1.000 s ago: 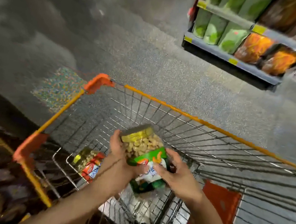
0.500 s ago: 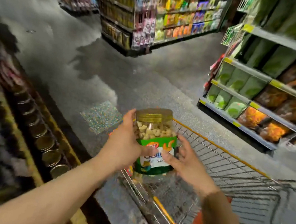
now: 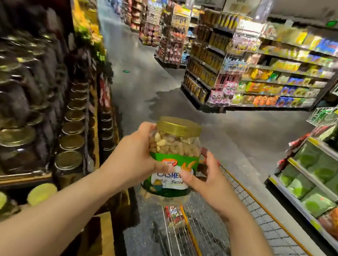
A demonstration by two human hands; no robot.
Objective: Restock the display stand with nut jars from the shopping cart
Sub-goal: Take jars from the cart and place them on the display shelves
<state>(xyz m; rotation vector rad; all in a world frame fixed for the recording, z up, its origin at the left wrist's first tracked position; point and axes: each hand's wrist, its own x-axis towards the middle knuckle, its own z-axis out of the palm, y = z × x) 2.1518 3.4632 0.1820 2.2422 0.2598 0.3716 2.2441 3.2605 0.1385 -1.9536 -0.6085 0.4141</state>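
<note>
Hands (image 3: 135, 164) (image 3: 210, 184) grip cashew jar (image 3: 174, 150) — display stand (image 3: 37, 110) left.

Near the lower centre of the frame, readable print is found on the green-and-white label of the cashew jar (image 3: 174, 156). "CASHE" is seen in large blue letters, the rest of the word being covered by a thumb, and "Salted" is printed just below it in small dark type. A red oval brand logo sits above, too blurred to be read. Elsewhere, shelf packaging and signs are blurred beyond reading.
</note>
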